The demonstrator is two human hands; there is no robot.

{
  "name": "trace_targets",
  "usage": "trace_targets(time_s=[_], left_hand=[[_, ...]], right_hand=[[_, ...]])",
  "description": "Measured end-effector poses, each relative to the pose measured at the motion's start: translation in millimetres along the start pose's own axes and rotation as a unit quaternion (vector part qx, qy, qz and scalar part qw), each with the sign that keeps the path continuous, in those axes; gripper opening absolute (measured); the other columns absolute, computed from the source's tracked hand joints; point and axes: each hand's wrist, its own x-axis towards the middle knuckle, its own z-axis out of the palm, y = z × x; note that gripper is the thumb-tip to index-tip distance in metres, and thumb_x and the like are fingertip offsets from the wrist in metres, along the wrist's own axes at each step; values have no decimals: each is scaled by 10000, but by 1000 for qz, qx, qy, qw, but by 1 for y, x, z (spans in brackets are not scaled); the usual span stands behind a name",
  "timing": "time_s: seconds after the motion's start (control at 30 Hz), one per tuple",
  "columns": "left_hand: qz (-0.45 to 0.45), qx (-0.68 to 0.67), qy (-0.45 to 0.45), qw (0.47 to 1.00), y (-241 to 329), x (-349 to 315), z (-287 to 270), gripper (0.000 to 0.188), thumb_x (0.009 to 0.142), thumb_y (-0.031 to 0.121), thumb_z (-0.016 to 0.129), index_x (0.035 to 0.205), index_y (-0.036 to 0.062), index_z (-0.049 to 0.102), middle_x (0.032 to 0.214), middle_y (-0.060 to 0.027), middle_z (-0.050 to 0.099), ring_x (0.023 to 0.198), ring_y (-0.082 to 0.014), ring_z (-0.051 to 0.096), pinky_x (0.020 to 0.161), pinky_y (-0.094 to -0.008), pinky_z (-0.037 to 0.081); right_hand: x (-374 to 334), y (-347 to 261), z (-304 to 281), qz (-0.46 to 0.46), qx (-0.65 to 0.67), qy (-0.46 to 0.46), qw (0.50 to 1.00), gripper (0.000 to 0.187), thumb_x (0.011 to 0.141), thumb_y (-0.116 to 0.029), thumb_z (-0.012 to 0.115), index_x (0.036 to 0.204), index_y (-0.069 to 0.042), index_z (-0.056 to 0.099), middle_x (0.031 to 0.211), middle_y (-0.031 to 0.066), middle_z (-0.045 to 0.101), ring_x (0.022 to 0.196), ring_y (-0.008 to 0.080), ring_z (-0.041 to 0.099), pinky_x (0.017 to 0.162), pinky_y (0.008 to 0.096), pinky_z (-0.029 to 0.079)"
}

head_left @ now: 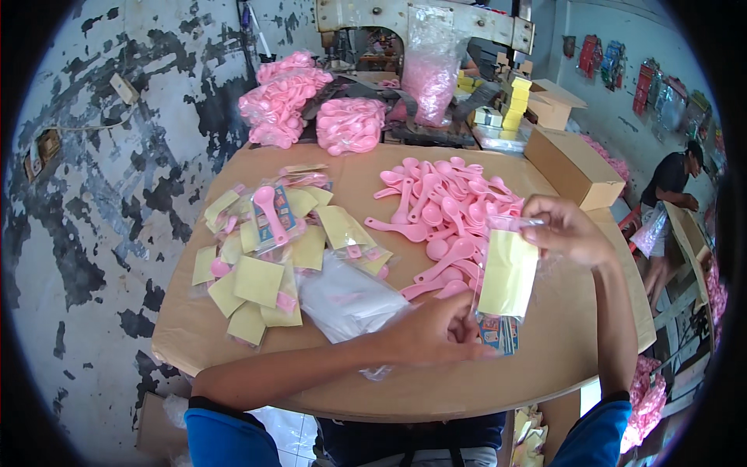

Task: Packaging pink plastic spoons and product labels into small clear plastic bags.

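Observation:
My right hand (572, 233) pinches the top of a clear plastic bag with a pale yellow card (507, 274) in it, raised above the table's right side. My left hand (442, 328) is closed, its fingers curled beside a small stack of blue printed cards (499, 335); what they hold, if anything, is hidden. Beyond my hands spreads a loose heap of pink plastic spoons (443, 206). A pile of clear empty bags (346, 292) lies next to my left forearm. On the left are many packed bags with yellow cards (259, 282), with a pink spoon (269, 212) showing on top.
The table (568, 342) is covered in brown cardboard. Bundles of pink spoons in plastic (350, 126) stand at its far edge, near a white metal machine (358, 15). A cardboard box (574, 165) sits at the far right. Another person (669, 183) is beyond it, at the right.

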Motion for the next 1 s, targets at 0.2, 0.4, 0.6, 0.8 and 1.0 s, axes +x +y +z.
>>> trace_targets(time_s=[0.2,0.4,0.6,0.8,1.0], left_hand=[[74,78,-29,994,3,-11,-2,274,850,256,741,887,51,562,673,21,535,574,-41,480,506,-223,380],[139,136,-79,978,11,-14,1,239,878,219,704,795,42,566,625,-14,550,509,-83,469,472,-273,363],[238,132,-87,958,9,-17,10,289,874,232,674,728,12,557,503,-60,479,439,-166,476,465,-304,377],[241,141,-112,954,32,-24,6,205,889,182,665,797,30,564,631,-44,504,483,-157,481,467,-311,366],[193,202,-127,952,17,-19,6,227,905,218,650,779,48,568,588,-44,485,468,-181,479,472,-323,371]], right_hand=[[65,-46,81,-53,16,61,997,323,983,-326,492,1057,-37,613,959,46,669,660,97,640,545,217,446],[61,1,139,-56,-254,-150,954,427,859,-463,636,865,-36,637,765,107,661,735,227,652,681,365,505],[69,21,148,-55,-143,-176,972,330,790,-308,772,836,-10,639,779,72,643,700,145,626,630,296,493],[68,25,148,-120,-128,-164,971,261,817,-225,748,858,15,655,803,95,653,709,152,629,643,302,502],[65,25,144,-102,-116,-172,973,239,879,-180,653,950,47,674,868,173,677,703,236,646,645,333,508]])
